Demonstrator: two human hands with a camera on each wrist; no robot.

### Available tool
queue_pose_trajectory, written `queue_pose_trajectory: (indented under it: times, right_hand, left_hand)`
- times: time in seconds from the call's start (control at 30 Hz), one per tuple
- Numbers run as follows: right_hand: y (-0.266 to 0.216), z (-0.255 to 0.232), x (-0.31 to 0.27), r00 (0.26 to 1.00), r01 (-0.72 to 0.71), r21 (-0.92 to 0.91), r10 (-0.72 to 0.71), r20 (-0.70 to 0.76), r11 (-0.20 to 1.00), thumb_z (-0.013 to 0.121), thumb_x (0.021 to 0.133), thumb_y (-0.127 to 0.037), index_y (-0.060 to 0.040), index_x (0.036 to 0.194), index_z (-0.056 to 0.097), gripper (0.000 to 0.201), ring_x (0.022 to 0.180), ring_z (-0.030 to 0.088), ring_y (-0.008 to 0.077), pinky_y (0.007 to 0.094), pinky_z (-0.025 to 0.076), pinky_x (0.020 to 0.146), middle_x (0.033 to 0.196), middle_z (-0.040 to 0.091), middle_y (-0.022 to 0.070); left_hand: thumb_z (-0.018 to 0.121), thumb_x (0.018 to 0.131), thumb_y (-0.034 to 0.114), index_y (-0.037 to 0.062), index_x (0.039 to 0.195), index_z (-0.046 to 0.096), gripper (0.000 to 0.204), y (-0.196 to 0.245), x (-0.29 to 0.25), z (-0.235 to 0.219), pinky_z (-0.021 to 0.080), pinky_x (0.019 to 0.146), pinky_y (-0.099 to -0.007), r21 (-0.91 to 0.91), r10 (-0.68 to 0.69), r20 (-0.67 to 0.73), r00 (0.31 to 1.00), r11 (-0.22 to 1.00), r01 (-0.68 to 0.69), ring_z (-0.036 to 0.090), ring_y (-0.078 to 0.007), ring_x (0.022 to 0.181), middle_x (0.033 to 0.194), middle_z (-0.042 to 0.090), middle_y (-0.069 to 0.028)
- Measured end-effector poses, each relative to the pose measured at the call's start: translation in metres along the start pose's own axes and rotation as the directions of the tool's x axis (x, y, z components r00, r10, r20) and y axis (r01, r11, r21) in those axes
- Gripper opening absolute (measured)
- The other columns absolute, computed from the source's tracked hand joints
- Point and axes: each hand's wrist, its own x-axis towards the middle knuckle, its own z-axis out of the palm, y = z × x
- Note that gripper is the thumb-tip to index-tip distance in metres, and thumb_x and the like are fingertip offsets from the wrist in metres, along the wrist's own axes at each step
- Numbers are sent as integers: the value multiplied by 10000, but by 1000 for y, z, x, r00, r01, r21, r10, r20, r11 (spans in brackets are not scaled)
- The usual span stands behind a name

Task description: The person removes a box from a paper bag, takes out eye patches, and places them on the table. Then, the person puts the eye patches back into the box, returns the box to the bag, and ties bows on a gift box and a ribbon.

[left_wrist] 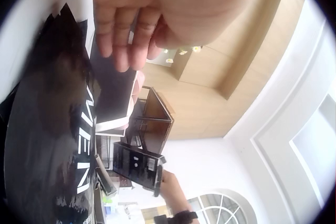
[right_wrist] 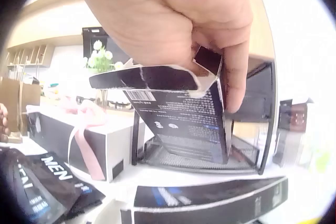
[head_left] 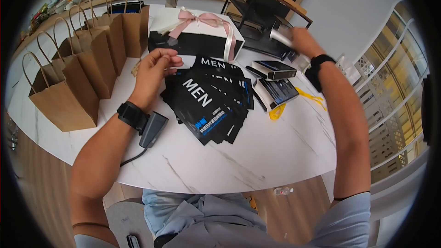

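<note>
Black MEN packets (head_left: 206, 96) lie in an overlapping pile mid-table. The left hand (head_left: 156, 66) hovers over the pile's left edge, fingers loosely bent and holding nothing; the left wrist view shows the same hand (left_wrist: 131, 29) empty. At the right, the right hand (head_left: 305, 41) holds a torn-open black box; in the right wrist view this box (right_wrist: 184, 124) hangs from the hand (right_wrist: 173, 19), its flap ragged, fingers gripping its upper edge. Below it, two black boxes (head_left: 275, 91) lie at the right of the pile, one partly over the other.
Several brown paper bags (head_left: 69, 94) stand in a row at the left. A black-and-white gift box (head_left: 193, 41) with a pink bow is behind the packets. Yellow ribbon (head_left: 277, 111) lies by the boxes. A black metal rack (head_left: 262, 14) stands behind.
</note>
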Motion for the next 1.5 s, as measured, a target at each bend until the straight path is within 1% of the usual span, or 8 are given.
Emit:
queue_pose_trajectory:
  times: [0.27, 0.4, 0.73, 1.13, 1.23, 1.33, 1.4, 1.5]
  right_hand:
    - [-66, -94, -87, 772, 255, 215, -64, -633, 943, 587, 864, -12, -65, 1225, 639, 368, 873, 698, 376, 433, 576, 782, 979, 720, 188]
    - [-135, -68, -103, 455, 652, -63, -457, -764, 755, 625, 812, -15, -84, 1207, 658, 403, 884, 717, 283, 337, 602, 761, 1160, 697, 124]
    - [-183, -31, -91, 546, 743, 226, -375, -749, 630, 627, 812, 11, -42, 1155, 664, 349, 1004, 704, 306, 349, 594, 824, 1172, 688, 148]
    - [-186, -32, -84, 513, 796, 287, -341, -788, 534, 649, 804, 23, -33, 1135, 661, 336, 910, 714, 296, 342, 590, 785, 1061, 718, 114]
    - [-175, -39, -87, 822, 514, 744, 6, -570, 426, 616, 924, -35, -26, 1173, 648, 251, 792, 730, 204, 300, 578, 720, 1007, 745, 128]
    - [-158, -25, -77, 901, 295, 927, 255, -351, 233, 544, 974, -82, -3, 1053, 650, 155, 686, 691, 164, 303, 551, 636, 779, 710, 109]
    - [-165, -25, -96, 984, 172, 829, -53, -170, 532, 598, 959, -137, 0, 965, 642, 145, 652, 677, 211, 338, 530, 622, 716, 677, 111]
    - [-195, -31, -127, 964, 260, 734, -210, -162, 627, 712, 901, -302, 9, 945, 621, 327, 754, 680, 313, 409, 528, 654, 806, 676, 167]
  left_hand:
    - [476, 1062, 340, 32, 1283, 536, 384, 14, -4, 8, 504, 998, -346, -64, 7, 44, 999, 998, -4, 627, -215, 1179, 1274, 620, -125]
    - [434, 1053, 496, 20, 1394, 454, 586, 13, -2, 10, 516, 994, -372, -290, -50, 75, 996, 955, 70, 599, -246, 1215, 1359, 549, -153]
    - [516, 1047, 332, 32, 1311, 582, 406, 21, 10, -19, 532, 887, -312, -174, -66, -117, 991, 984, 45, 653, -127, 1018, 1178, 678, -46]
    - [595, 1022, 362, 86, 1178, 652, 322, 21, 2, 1, 540, 793, -241, -167, -195, 102, 975, 963, 210, 665, -79, 917, 1079, 702, -6]
    - [579, 1031, 351, 80, 1167, 645, 311, 13, 8, -7, 546, 785, -251, -143, -13, -1, 1000, 990, 13, 664, -89, 896, 1051, 696, -9]
    - [561, 1039, 350, 72, 1177, 630, 318, 23, 5, -10, 544, 830, -282, -174, -26, -160, 987, 985, -2, 658, -103, 927, 1061, 688, -13]
    - [560, 1036, 368, 127, 1188, 627, 293, 21, 8, -17, 501, 888, -299, -162, -2, -282, 960, 986, -45, 635, -96, 996, 1113, 676, 22]
    - [549, 1040, 369, 138, 1183, 623, 281, 21, 6, -11, 477, 897, -297, -173, 15, -302, 953, 982, -71, 615, -90, 1005, 1116, 663, 35]
